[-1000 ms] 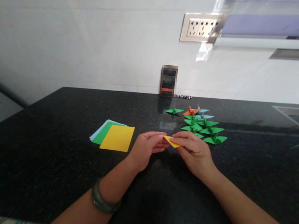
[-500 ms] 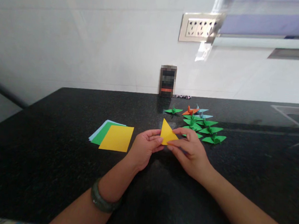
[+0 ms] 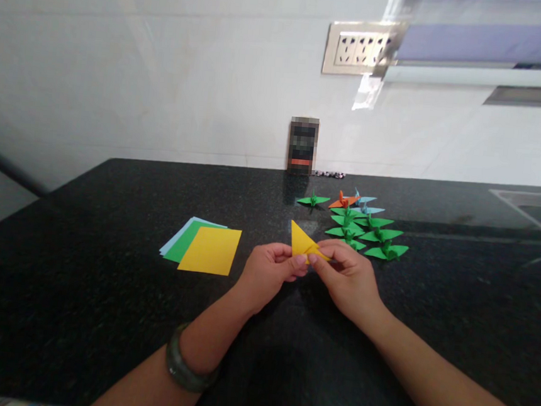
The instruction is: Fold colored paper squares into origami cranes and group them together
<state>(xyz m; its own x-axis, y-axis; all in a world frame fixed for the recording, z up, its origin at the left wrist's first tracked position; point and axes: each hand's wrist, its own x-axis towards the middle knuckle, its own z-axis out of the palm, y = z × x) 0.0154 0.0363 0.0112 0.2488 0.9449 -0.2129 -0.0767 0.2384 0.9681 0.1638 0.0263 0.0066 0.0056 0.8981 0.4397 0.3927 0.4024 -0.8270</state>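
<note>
A small piece of yellow origami paper (image 3: 299, 238), folded into a triangle, is held up between both hands just above the dark countertop. My left hand (image 3: 270, 271) pinches its lower left part between thumb and fingers. On the other side my right hand (image 3: 350, 274) grips the right corner, its thumb pressing on a raised flap near the lower edge. Behind the right hand lie several green paper cranes (image 3: 381, 235). To the left of my left hand rests a flat yellow sheet (image 3: 210, 251), overlapping a green sheet (image 3: 180, 243) and light blue paper.
An orange paper crane (image 3: 343, 200), light blue cranes (image 3: 365, 209) and a separate green crane (image 3: 313, 200) sit farther back on the black countertop (image 3: 100, 314). A blurred-out dark upright object (image 3: 302, 146) leans by the wall, below a socket panel (image 3: 360, 49).
The yellow triangle's right side now shows a lifted flap and fold lines. My right thumb has moved onto its front, and both hands have come closer together.
</note>
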